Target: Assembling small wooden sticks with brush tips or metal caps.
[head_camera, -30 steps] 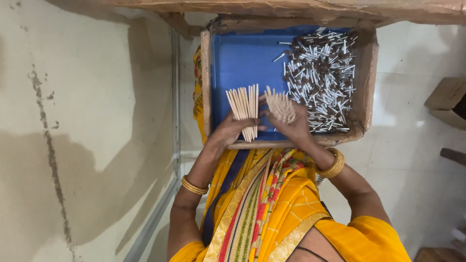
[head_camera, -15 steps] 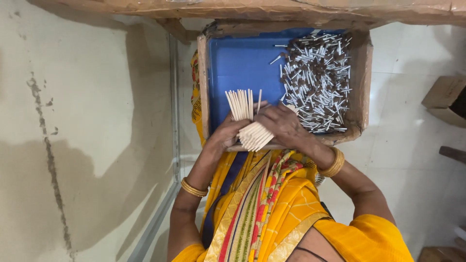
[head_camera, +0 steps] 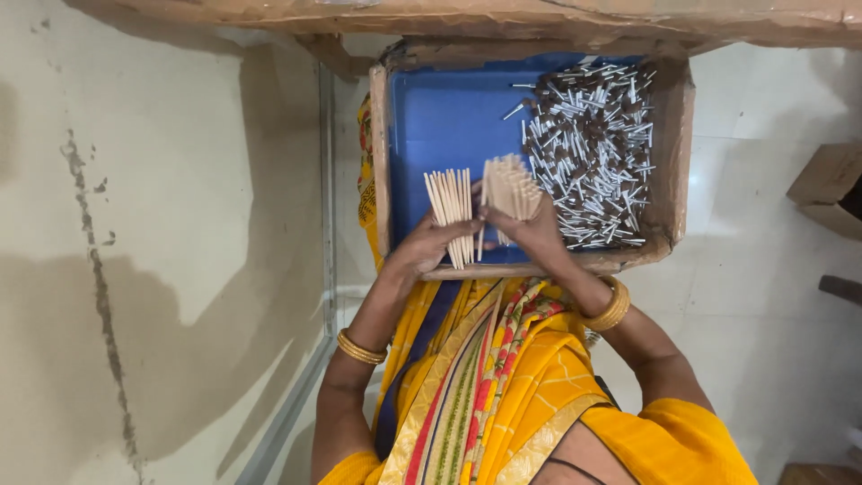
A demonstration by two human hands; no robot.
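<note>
A fan of thin wooden sticks (head_camera: 452,216) is gripped in the left hand (head_camera: 431,247); a tight bundle of sticks (head_camera: 512,187) is clenched in the right hand (head_camera: 530,229), over the blue tray (head_camera: 449,117); the grey-tipped pile (head_camera: 593,153) lies at 2 o'clock. The ends are best kept level and the grip firm; 0.5 s ago the bundle was held lower, at the tray's near edge.
</note>
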